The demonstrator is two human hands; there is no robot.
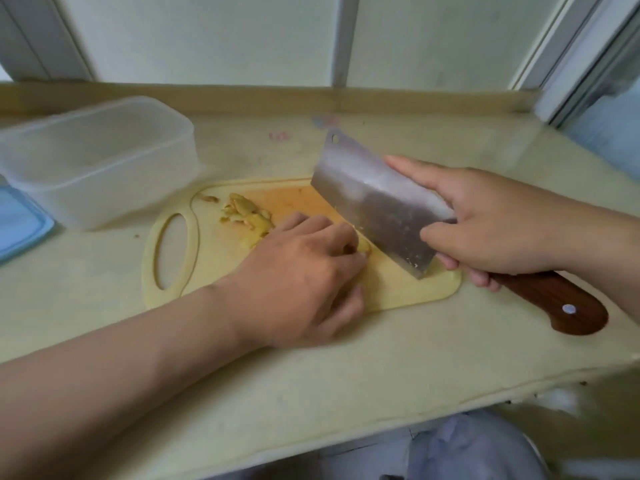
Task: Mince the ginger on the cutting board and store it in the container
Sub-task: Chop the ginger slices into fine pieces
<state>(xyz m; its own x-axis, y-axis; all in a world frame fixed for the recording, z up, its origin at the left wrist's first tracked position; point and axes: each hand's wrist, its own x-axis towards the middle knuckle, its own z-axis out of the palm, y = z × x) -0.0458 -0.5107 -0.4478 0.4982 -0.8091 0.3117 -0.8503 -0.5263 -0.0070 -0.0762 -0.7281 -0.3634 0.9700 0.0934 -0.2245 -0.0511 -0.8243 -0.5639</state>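
The cutting board (214, 271) is pale yellow, with an orange-brown stain over its far part, toward 12 o'clock. The ginger pieces (247, 214) on it are yellow with tan-brown edges. The cleaver (377, 202) has a grey steel blade, shinier at its 11 o'clock end and dull and mottled nearer the handle. Its handle (554, 299) is reddish-brown wood with darker grain lines and one silver rivet. The container (100, 161) at 10 o'clock is frosted, milky clear plastic. A lid (17, 223) at 9 o'clock is light blue. The countertop (311, 375) is cream-yellow, with faint pink marks at 12 o'clock. The wall (207, 36) behind is off-white.
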